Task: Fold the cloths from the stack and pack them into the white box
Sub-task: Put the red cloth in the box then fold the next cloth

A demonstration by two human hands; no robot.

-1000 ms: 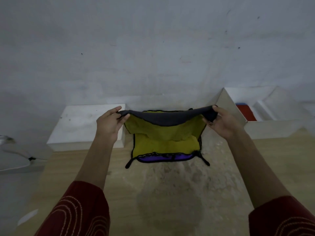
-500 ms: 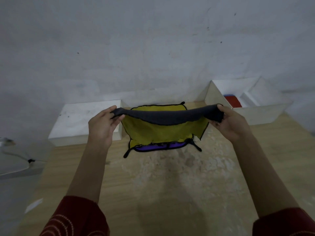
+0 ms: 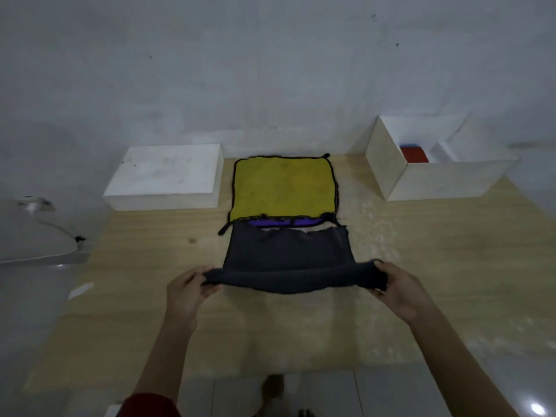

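Our left hand (image 3: 186, 291) and right hand (image 3: 400, 291) each grip a near corner of the dark grey cloth (image 3: 288, 254), draped mid-tabletop (image 3: 144, 284) before the stack (image 3: 282, 188); next, we judge, lay it flat to fold.

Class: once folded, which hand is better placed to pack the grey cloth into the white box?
Probably the right hand: both grip the grey cloth, but the open white box stands far right; the left hand would cross over.

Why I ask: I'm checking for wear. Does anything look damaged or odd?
The wooden table has a pale, blotchy, worn-looking patch beside and in front of the yellow cloth. The far edge of the dark grey cloth looks ragged and uneven.
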